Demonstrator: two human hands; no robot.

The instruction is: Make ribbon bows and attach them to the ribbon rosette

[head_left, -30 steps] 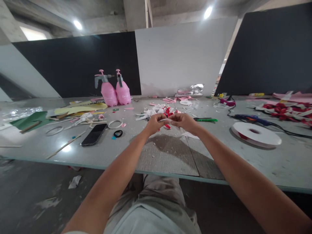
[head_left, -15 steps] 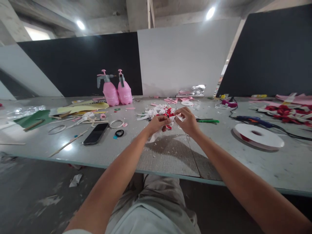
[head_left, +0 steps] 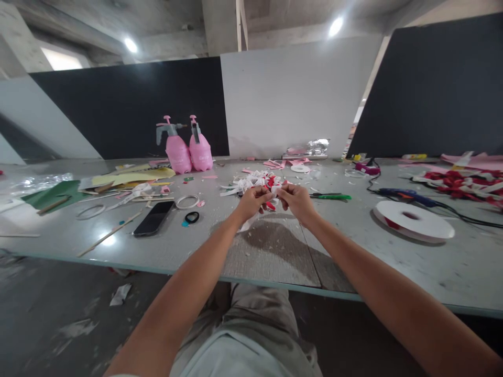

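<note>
A bunch of white and red ribbon [head_left: 251,181] lies on the table just beyond my hands. My left hand [head_left: 252,203] pinches white ribbon at its near side, and a loose white tail [head_left: 247,225] hangs below the fingers. Close beside it, my right hand [head_left: 295,201] also has its fingertips closed on the white ribbon. The two hands nearly meet, and the fingers hide the part of the ribbon between them. A green-handled tool [head_left: 332,197] lies to the right of my right hand.
A ribbon spool [head_left: 428,222], a glue gun [head_left: 408,196] and a red and white ribbon pile [head_left: 467,183] are at the right. Leftward are a phone [head_left: 154,218], black tape [head_left: 192,217], two pink spray bottles [head_left: 178,153] and coloured paper [head_left: 133,176]. The table's front edge [head_left: 271,286] runs near my lap.
My right hand has moved left and slightly down, closer to my left hand. My left hand stays almost in place, still pinching the ribbon.
</note>
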